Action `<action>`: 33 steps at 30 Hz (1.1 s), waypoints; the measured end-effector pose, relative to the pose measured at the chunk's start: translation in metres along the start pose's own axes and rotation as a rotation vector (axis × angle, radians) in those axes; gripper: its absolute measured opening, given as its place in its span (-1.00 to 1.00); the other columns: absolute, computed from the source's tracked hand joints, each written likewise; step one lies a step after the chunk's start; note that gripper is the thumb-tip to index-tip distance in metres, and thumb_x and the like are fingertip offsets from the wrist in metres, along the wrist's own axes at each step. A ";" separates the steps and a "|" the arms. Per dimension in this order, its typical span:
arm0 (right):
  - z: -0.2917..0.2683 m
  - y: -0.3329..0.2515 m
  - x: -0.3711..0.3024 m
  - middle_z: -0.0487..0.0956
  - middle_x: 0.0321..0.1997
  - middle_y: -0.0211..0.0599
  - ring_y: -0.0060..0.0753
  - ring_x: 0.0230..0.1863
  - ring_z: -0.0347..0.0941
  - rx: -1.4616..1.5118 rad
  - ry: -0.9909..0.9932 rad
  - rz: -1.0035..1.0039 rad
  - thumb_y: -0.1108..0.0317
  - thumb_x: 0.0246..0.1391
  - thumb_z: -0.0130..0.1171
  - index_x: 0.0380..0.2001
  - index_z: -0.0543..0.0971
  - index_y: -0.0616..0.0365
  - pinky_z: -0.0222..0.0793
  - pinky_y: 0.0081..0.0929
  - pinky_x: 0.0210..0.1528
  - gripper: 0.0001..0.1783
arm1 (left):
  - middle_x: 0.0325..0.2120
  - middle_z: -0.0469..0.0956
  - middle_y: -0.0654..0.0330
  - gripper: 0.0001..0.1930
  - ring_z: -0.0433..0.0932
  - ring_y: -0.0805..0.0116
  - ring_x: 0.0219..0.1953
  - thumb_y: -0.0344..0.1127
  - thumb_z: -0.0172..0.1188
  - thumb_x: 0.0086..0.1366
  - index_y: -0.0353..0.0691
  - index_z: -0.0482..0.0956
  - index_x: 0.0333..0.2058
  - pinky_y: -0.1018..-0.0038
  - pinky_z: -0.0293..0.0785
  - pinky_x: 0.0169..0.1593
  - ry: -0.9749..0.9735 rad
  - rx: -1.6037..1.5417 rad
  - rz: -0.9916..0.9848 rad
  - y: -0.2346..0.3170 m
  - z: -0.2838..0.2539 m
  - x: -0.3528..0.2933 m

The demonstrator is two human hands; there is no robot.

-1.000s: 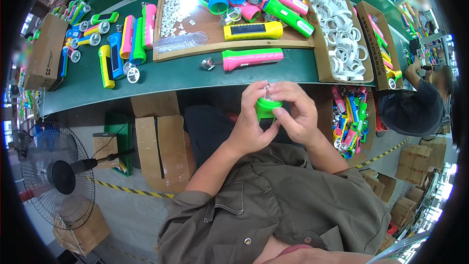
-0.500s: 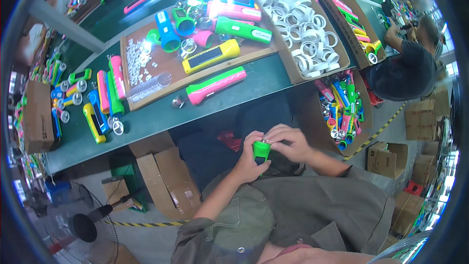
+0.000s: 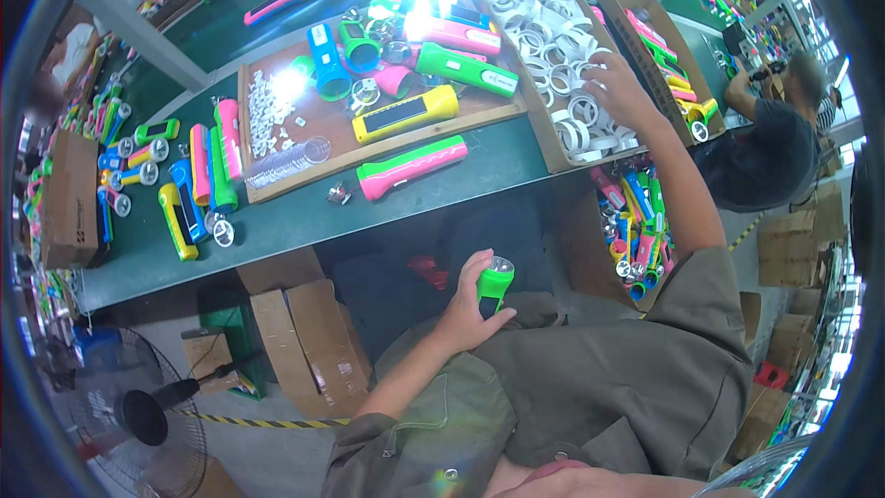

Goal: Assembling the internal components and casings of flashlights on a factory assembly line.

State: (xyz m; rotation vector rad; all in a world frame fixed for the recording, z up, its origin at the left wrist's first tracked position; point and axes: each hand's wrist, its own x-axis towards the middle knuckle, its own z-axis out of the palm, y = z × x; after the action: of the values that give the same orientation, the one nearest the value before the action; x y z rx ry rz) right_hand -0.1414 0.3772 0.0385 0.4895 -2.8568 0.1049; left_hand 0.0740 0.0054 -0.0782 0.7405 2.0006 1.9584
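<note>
My left hand is closed around a green flashlight, held upright above my lap. The flashlight's clear lens with a silver reflector faces up, and a dark panel shows on its body. Out to the right, my right hand is over the cardboard box of white rings, its bent fingers apart among the rings. Whether a fingertip touches a ring is hard to make out. On the table edge before me lie a pink-and-green flashlight and a small silver reflector piece.
A wooden tray holds flashlight bodies, small white parts and clear discs. Boxes of colourful flashlights stand beside and below the green table. A fan is at lower left. One co-worker sits at right.
My right hand has left the flashlight's head and reached up and right into the box of white rings. My left hand still holds the flashlight, its lens now uncovered.
</note>
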 end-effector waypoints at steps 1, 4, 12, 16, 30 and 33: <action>-0.003 0.001 -0.002 0.46 0.10 -0.09 -0.04 0.20 0.33 0.000 -0.004 -0.010 0.35 0.11 0.23 -0.17 0.57 0.15 0.25 -0.27 0.23 -0.78 | 0.29 0.06 -0.18 -0.06 0.34 -0.03 0.22 -0.48 0.43 0.02 -0.08 -0.02 0.28 0.16 0.32 0.22 0.039 0.193 0.085 0.000 -0.001 0.003; -0.026 -0.018 -0.002 0.42 0.24 -0.08 -0.20 0.25 0.34 0.637 0.012 0.257 0.33 0.16 0.21 -0.31 0.48 0.16 0.21 -0.32 0.26 -0.84 | 0.22 0.18 -0.23 -0.09 0.30 -0.14 0.25 -0.51 0.45 -0.02 -0.07 0.06 0.24 0.13 0.28 0.25 0.127 0.205 0.213 0.010 -0.012 0.026; -0.084 -0.193 -0.047 0.39 0.24 0.01 -0.10 0.25 0.33 0.978 0.132 -0.149 0.37 0.19 -0.08 0.17 0.39 0.33 0.16 -0.28 0.32 -0.51 | 0.20 0.26 -0.20 -0.14 0.38 -0.23 0.18 -0.57 0.44 -0.04 -0.02 0.15 0.20 0.14 0.43 0.16 0.259 0.354 0.669 0.080 -0.043 0.112; -0.070 -0.231 -0.047 0.35 0.25 0.08 0.08 0.22 0.35 0.843 0.310 -0.230 0.37 0.06 0.12 0.21 0.35 0.29 0.20 -0.18 0.30 -0.39 | 0.26 0.21 -0.22 -0.13 0.35 -0.30 0.21 -0.58 0.41 -0.03 0.00 0.15 0.23 0.12 0.51 0.11 0.302 0.360 0.713 0.089 -0.040 0.113; -0.088 -0.260 -0.028 0.50 0.15 0.00 0.05 0.15 0.45 0.675 0.341 -0.342 0.46 -0.08 0.33 0.11 0.49 0.22 0.39 -0.19 0.17 -0.41 | -0.11 0.53 -0.24 -0.29 0.60 -0.19 -0.12 -0.36 0.38 0.07 -0.43 0.21 0.14 0.15 0.57 -0.12 0.384 0.355 0.323 0.120 -0.049 0.090; -0.085 -0.260 -0.022 0.54 0.10 0.00 0.02 0.12 0.49 0.688 0.332 -0.291 0.43 -0.04 0.32 0.09 0.51 0.21 0.41 -0.22 0.14 -0.45 | -0.18 0.58 -0.13 -0.32 0.65 -0.08 -0.18 -0.35 0.40 0.06 -0.37 0.24 0.11 0.24 0.58 -0.18 0.339 0.285 0.223 0.123 -0.054 0.095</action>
State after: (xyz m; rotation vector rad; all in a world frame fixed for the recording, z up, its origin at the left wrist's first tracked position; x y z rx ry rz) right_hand -0.0151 0.1490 0.1233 0.9045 -2.3321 1.0251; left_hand -0.0114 0.0042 0.0624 0.7643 2.5357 2.0579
